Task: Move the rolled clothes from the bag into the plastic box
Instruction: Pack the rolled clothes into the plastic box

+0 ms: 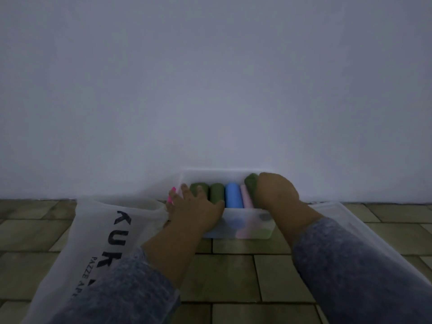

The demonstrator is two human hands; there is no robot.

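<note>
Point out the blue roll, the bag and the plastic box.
blue roll [233, 195]: head view, middle of its top.
bag [93, 235]: head view, plain side left of lettering.
plastic box [245, 222]: head view, front wall.

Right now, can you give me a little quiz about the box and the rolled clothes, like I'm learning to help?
1. True or false: the blue roll lies inside the plastic box.
2. What colour is the rightmost roll, which the right hand grips? A red, B green, C yellow.
3. Fill in: the bag lies on the floor to the box's ____ side.

Key: 1 true; 2 B; 3 left.
</note>
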